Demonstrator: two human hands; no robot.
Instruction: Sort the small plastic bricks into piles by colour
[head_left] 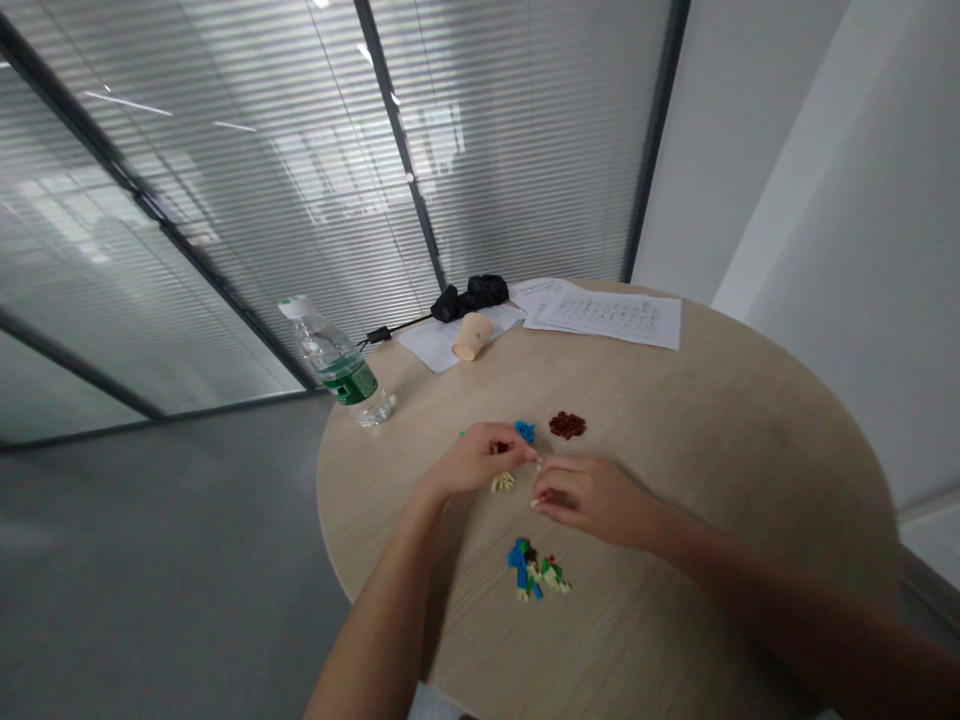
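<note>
My left hand (pixel 486 456) reaches over the table with thumb and index fingertips pressed together. A tiny pale piece (pixel 538 463) shows at those tips, too small to name. My right hand (pixel 589 492) is beside it, fingers curled inward and tips close to the left fingertips; what it grips, if anything, is hidden. Around the hands lie small piles of toy building bricks: blue bricks (pixel 525 431), dark brown bricks (pixel 568 425) and cream bricks (pixel 503 481). Some brown and green pieces are partly covered by my left hand. Nearer me lies a mixed pile of bricks (pixel 534 570).
A water bottle (pixel 341 368) stands at the round table's (pixel 735 430) left edge. At the back are a paper cup (pixel 472 337) on its side, a black bundle (pixel 480 293) with a cable, and printed sheets (pixel 607 315). Glass panels with blinds (pixel 525 150) rise behind.
</note>
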